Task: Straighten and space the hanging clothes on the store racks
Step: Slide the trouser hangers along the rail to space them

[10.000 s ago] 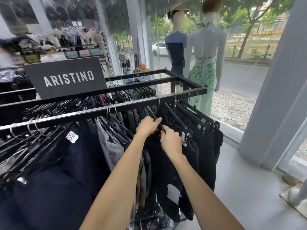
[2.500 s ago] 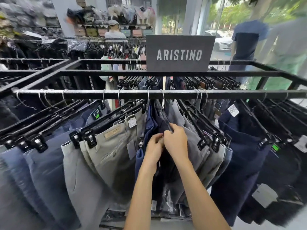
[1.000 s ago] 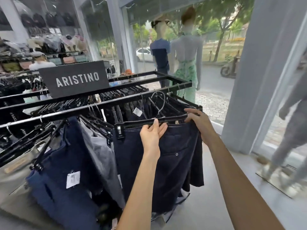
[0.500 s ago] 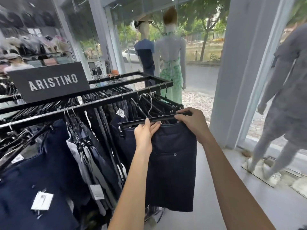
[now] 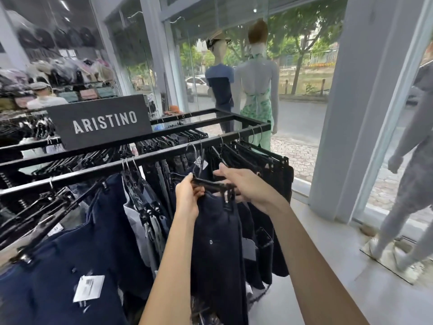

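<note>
We are holding one black hanger [image 5: 210, 184] with both grips. The left grip [image 5: 188, 195] is curling its fingers around the left end, and the right grip [image 5: 246, 186] is closing over the right end, by the clip. A dark navy garment [image 5: 218, 242] is hanging from it just below the grips, under the rack rail [image 5: 164, 158]. Left of the grips, other clothes [image 5: 145, 207] are crowding close. Right of the right grip the rack is ending, and open floor [image 5: 328, 266] is reaching a grey pillar [image 5: 351, 113]. Up-left of the grips a sign [image 5: 100, 121] is showing "ARISTINO". The white tag [image 5: 88, 288] down-left is too blurred to read.
</note>
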